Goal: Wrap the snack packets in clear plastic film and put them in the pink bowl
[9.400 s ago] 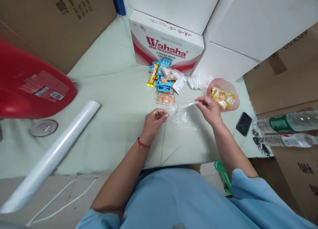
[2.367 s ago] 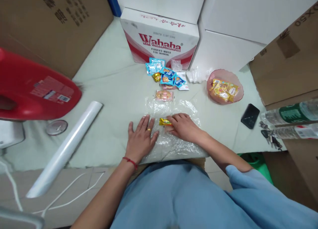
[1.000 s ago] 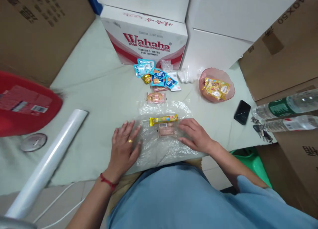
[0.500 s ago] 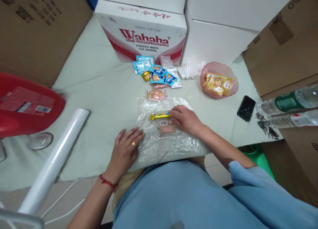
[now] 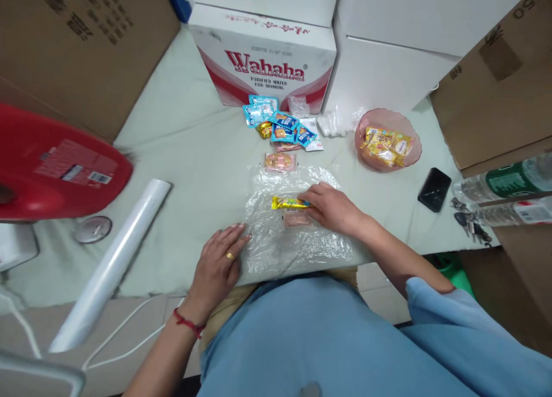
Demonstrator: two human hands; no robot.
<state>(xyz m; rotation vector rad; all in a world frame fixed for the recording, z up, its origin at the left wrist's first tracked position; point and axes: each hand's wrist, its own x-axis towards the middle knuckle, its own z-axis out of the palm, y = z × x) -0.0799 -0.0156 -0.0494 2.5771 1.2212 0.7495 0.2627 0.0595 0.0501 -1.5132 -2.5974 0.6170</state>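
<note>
A sheet of clear plastic wrap [image 5: 297,242] lies spread on the pale green cloth in front of me. On it rest a long yellow snack stick [image 5: 287,203] and a pink sausage pack [image 5: 296,218]. My right hand [image 5: 334,208] lies over the right ends of both, fingers touching them. My left hand [image 5: 218,263] rests flat, fingers apart, on the wrap's near left corner. A pile of blue snack packets [image 5: 282,127] and a pink-orange packet [image 5: 280,161] sit farther back.
A pink bowl [image 5: 409,155] of yellow packets stands at the right, with a black phone [image 5: 433,189], keys and water bottles [image 5: 502,181] beyond. A roll of plastic wrap [image 5: 114,265] lies at the left by a red tub [image 5: 56,167]. Cartons, one marked Wahaha [image 5: 263,64], ring the table.
I spread the wrap flat on the cloth and set the yellow stick and pink pack on it. In the last second my right hand moved onto them; my left hand slid slightly nearer.
</note>
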